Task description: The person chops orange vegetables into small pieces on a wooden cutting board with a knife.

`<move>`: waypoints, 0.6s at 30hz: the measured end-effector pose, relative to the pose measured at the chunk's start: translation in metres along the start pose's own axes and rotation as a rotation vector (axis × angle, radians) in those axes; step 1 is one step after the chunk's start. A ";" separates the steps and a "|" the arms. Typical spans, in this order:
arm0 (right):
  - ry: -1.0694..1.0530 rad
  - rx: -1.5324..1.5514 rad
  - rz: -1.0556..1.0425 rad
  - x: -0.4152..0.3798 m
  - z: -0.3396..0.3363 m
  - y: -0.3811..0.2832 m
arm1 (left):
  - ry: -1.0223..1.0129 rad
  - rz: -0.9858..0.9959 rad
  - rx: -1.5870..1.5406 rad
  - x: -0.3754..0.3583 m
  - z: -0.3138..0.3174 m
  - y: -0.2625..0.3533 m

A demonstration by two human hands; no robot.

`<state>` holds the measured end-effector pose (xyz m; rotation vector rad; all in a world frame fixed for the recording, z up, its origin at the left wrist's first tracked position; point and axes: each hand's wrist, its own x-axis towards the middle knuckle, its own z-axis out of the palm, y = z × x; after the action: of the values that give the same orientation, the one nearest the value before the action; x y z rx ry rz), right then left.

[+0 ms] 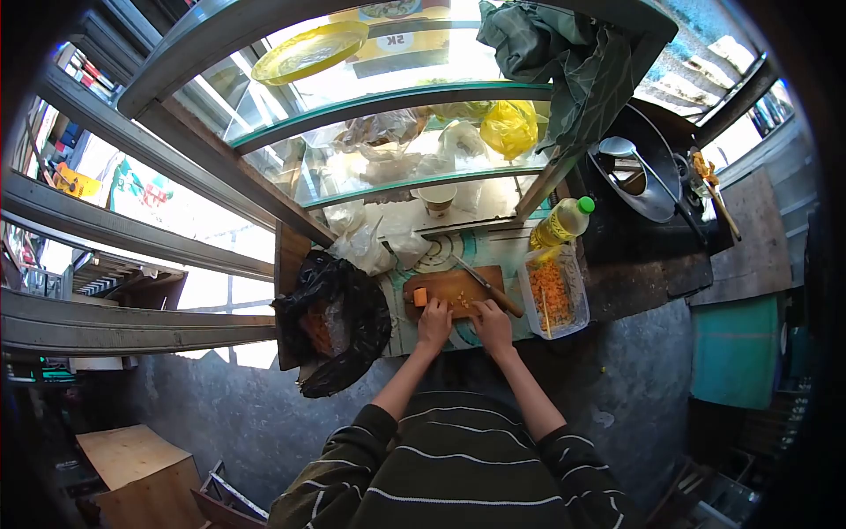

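Observation:
A brown wooden cutting board (458,282) lies on the patterned counter. My left hand (434,326) rests at its front edge, fingertips on the wood and slightly apart, just below an orange carrot block (420,297). To the right, my right hand (492,326) also touches the front part of the board with its fingers apart. Small orange bits (462,301) lie between the hands. A knife (493,293) rests diagonally across the board's right side, its handle toward the lower right. Nothing shows held in either hand.
Right of the board, a clear container (577,304) holds shredded orange pieces, with a yellow bottle (561,223) behind it. A black plastic bag (366,309) sits left. Beyond are a paper cup (436,199), glass shelves and a wok (639,167) with a ladle.

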<state>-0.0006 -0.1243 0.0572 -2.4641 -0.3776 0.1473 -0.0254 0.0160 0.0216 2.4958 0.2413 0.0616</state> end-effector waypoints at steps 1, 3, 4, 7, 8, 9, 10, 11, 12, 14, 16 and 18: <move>0.063 0.019 -0.079 0.009 0.003 -0.002 | 0.000 -0.002 -0.001 0.000 0.001 -0.001; 0.029 -0.034 -0.166 0.027 0.009 -0.001 | 0.014 0.047 -0.001 0.002 0.004 -0.004; -0.002 -0.084 -0.251 0.032 0.014 0.001 | 0.015 0.045 0.000 0.003 0.005 -0.006; -0.058 -0.159 -0.417 0.038 0.020 0.016 | 0.072 0.123 0.000 0.009 0.011 -0.009; -0.060 -0.160 -0.418 0.037 0.021 0.022 | 0.072 0.113 -0.009 0.011 0.013 -0.009; -0.050 -0.164 -0.479 0.036 0.021 0.027 | 0.071 0.102 -0.018 0.013 0.013 -0.008; -0.041 -0.167 -0.539 0.034 0.020 0.030 | 0.071 0.097 -0.020 0.014 0.014 -0.007; -0.046 -0.168 -0.540 0.031 0.020 0.034 | 0.081 0.104 -0.033 0.016 0.015 -0.005; -0.035 -0.150 -0.528 0.029 0.019 0.036 | 0.092 0.112 -0.045 0.018 0.014 -0.003; -0.025 -0.130 -0.517 0.028 0.020 0.037 | 0.056 0.129 -0.046 0.019 0.010 0.001; -0.002 -0.170 -0.484 0.028 0.021 0.036 | 0.018 0.150 -0.048 0.020 0.013 -0.002; -0.003 -0.166 -0.468 0.028 0.022 0.036 | 0.007 0.258 -0.040 0.021 0.014 -0.004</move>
<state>0.0302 -0.1301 0.0178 -2.4594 -0.9858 -0.0797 -0.0040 0.0152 0.0075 2.4731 -0.0790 0.1796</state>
